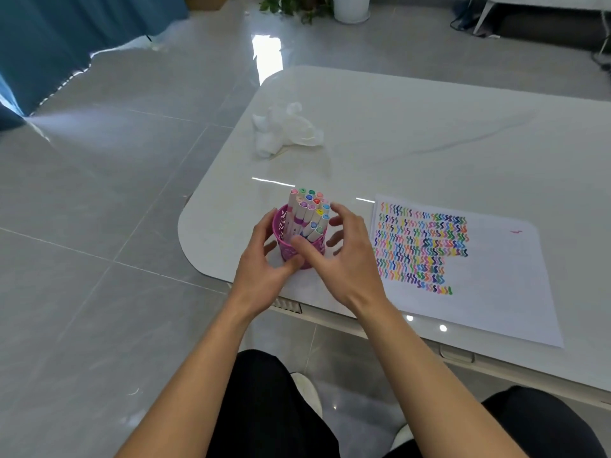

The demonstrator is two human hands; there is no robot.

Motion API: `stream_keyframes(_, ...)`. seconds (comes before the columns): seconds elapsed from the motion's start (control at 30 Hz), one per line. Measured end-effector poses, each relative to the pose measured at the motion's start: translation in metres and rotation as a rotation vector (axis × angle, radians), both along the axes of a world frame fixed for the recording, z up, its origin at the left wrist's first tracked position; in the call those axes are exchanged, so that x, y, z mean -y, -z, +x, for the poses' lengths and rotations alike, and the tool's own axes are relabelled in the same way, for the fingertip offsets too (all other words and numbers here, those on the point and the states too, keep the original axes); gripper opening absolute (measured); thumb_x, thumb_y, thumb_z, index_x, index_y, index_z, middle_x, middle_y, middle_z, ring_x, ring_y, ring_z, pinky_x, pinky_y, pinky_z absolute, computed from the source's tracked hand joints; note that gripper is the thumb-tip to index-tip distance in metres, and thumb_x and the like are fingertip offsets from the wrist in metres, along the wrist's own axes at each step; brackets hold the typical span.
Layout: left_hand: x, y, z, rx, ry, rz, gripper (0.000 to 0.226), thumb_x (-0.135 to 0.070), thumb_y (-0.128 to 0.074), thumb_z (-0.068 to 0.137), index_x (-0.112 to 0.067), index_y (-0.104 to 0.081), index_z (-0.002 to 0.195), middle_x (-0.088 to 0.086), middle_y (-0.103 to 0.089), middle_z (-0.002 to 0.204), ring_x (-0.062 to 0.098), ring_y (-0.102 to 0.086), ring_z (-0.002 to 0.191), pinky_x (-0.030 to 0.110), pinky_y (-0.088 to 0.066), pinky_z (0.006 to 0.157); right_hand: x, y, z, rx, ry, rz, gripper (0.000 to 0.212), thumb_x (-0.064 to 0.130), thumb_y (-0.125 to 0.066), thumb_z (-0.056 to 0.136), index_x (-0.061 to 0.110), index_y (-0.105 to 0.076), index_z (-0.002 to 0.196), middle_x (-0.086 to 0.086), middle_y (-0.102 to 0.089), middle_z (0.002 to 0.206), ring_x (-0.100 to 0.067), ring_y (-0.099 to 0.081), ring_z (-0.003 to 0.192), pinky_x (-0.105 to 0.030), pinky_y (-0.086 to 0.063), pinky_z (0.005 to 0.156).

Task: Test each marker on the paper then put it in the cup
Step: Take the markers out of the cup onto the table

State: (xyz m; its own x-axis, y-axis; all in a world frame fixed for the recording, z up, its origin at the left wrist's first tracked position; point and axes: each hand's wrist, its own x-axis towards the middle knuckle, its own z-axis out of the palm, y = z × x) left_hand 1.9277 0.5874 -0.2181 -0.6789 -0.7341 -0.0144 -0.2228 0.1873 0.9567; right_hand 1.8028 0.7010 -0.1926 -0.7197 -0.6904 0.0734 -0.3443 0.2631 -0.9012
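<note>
A pink perforated cup (pixel 285 241) stands near the table's front left corner, packed with several white markers (pixel 309 211) with coloured caps up. My left hand (pixel 264 271) wraps the cup's left side, its thumb pressed against the lower front. My right hand (pixel 345 259) hovers at the cup's right side, its fingers spread and its thumb lying across the front rim. To the right lies the white paper (pixel 496 285), covered on its left half with rows of coloured squiggles. No loose marker shows on the table.
A crumpled white tissue (pixel 284 132) lies behind the cup on the glossy white table (pixel 429 133). The table's rounded edge is just left of the cup, with grey floor tiles beyond. A blue curtain (pixel 49 44) hangs far left, and a white pot (pixel 351 6) stands at the back.
</note>
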Motion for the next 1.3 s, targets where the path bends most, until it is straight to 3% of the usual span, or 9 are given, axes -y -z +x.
stream_keyframes(0.07,-0.002,-0.001,-0.002,0.004,-0.009,-0.003,0.088,-0.043,-0.086,0.076,-0.047,-0.035,0.148,-0.028,-0.050,0.143,0.000,-0.051,0.133,0.028,-0.048,0.106,0.014,-0.009,-0.002,-0.051,0.018,-0.002,0.093,0.075,-0.071,0.076,0.028,-0.042,0.150,0.008,-0.047,0.123,0.000,-0.055,0.094,-0.009,-0.045,0.073)
stream_keyframes(0.2,-0.006,-0.002,-0.008,-0.005,-0.036,-0.010,0.087,-0.047,-0.088,0.066,-0.049,-0.043,0.141,-0.025,-0.058,0.134,-0.002,-0.059,0.122,0.018,-0.054,0.095,0.039,-0.020,-0.003,-0.201,0.074,0.045,0.080,0.069,-0.074,0.081,0.024,-0.050,0.143,0.003,-0.050,0.121,-0.011,-0.061,0.100,-0.026,-0.053,0.076)
stream_keyframes(0.3,-0.003,0.001,-0.009,0.025,-0.064,-0.018,0.083,-0.038,-0.091,0.069,-0.047,-0.047,0.138,-0.026,-0.062,0.128,0.000,-0.062,0.117,0.030,-0.058,0.096,0.051,-0.022,-0.005,-0.284,0.109,0.100,0.062,0.063,-0.073,0.086,0.020,-0.058,0.127,0.000,-0.054,0.115,-0.021,-0.066,0.093,-0.034,-0.054,0.072)
stream_keyframes(0.4,0.003,0.002,-0.008,0.031,-0.052,-0.021,0.084,-0.039,-0.092,0.067,-0.047,-0.048,0.138,-0.026,-0.063,0.127,-0.001,-0.063,0.114,0.029,-0.058,0.096,0.059,-0.023,-0.006,-0.386,0.129,0.158,0.050,0.057,-0.068,0.092,0.016,-0.059,0.118,-0.003,-0.055,0.110,-0.028,-0.066,0.085,-0.036,-0.052,0.066)
stream_keyframes(0.57,0.010,0.003,-0.007,0.053,-0.040,-0.032,0.083,-0.038,-0.091,0.071,-0.048,-0.046,0.140,-0.026,-0.062,0.128,0.006,-0.063,0.117,0.026,-0.057,0.096,0.068,-0.027,-0.007,-0.525,0.045,0.249,0.053,0.058,-0.056,0.099,0.027,-0.055,0.142,-0.008,-0.057,0.115,-0.030,-0.064,0.082,-0.038,-0.054,0.067)
stream_keyframes(0.7,0.020,0.001,-0.006,0.054,-0.048,-0.027,0.083,-0.034,-0.092,0.070,-0.047,-0.048,0.139,-0.025,-0.064,0.126,0.002,-0.064,0.115,0.019,-0.055,0.095,0.070,-0.028,-0.007,-0.601,-0.011,0.210,0.034,0.047,-0.053,0.106,0.023,-0.068,0.125,-0.009,-0.057,0.108,-0.030,-0.053,0.063,-0.031,-0.039,0.057)
stream_keyframes(0.77,0.023,0.000,-0.006,0.054,-0.038,-0.030,0.082,-0.033,-0.092,0.070,-0.046,-0.049,0.139,-0.024,-0.065,0.124,0.003,-0.065,0.113,0.019,-0.056,0.092,0.070,-0.028,-0.006,-0.615,-0.024,0.200,0.033,0.045,-0.053,0.107,0.019,-0.069,0.119,-0.010,-0.058,0.107,-0.029,-0.047,0.061,-0.031,-0.036,0.056)
stream_keyframes(0.97,0.021,-0.001,-0.006,0.072,-0.037,-0.018,0.080,-0.028,-0.089,0.076,-0.044,-0.046,0.142,-0.021,-0.064,0.127,0.009,-0.065,0.114,0.014,-0.056,0.088,0.070,-0.032,-0.006,-0.613,-0.049,0.169,0.036,0.045,-0.050,0.108,0.014,-0.068,0.110,-0.006,-0.058,0.102,-0.037,-0.059,0.065,-0.040,-0.051,0.057)
stream_keyframes(1.3,0.016,0.001,-0.003,0.067,-0.052,0.002,0.078,-0.020,-0.085,0.081,-0.041,-0.046,0.145,-0.016,-0.066,0.127,0.015,-0.066,0.115,0.031,-0.056,0.099,0.065,-0.037,0.005,-0.557,0.052,-0.047,0.028,0.034,-0.070,0.100,0.006,-0.071,0.096,-0.010,-0.061,0.092,-0.031,-0.054,0.059,-0.034,-0.046,0.052)
